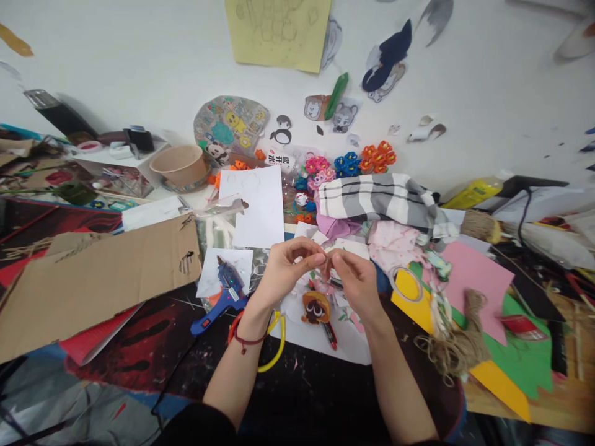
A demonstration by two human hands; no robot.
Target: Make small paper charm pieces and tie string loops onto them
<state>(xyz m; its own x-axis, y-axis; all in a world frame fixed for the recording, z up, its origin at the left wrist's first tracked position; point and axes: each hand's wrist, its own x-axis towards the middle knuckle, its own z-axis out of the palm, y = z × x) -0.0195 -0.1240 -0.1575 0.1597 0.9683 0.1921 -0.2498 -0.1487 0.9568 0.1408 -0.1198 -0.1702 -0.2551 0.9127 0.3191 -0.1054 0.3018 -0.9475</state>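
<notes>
My left hand [294,263] and my right hand [354,279] meet over the middle of the table, fingertips pinched close together. Whatever is between the fingers is too small to make out. Below them, on white paper [297,328], lies a brown round figure with big eyes [317,308]. A red and black pen [330,334] sticks out from beneath it. Paper scraps with pink and green bits lie under and around my hands. Left of my left wrist, a blue glue gun [225,294] rests partly on a white sheet. Yellow scissor-like handles [279,347] show beside that wrist.
Flattened cardboard [106,279] covers the left side. At the right are a tape roll [406,284], twine [465,341] and coloured paper [478,279]. Checked cloth [376,195], bright flowers [346,164] and a round pot [181,166] stand along the wall.
</notes>
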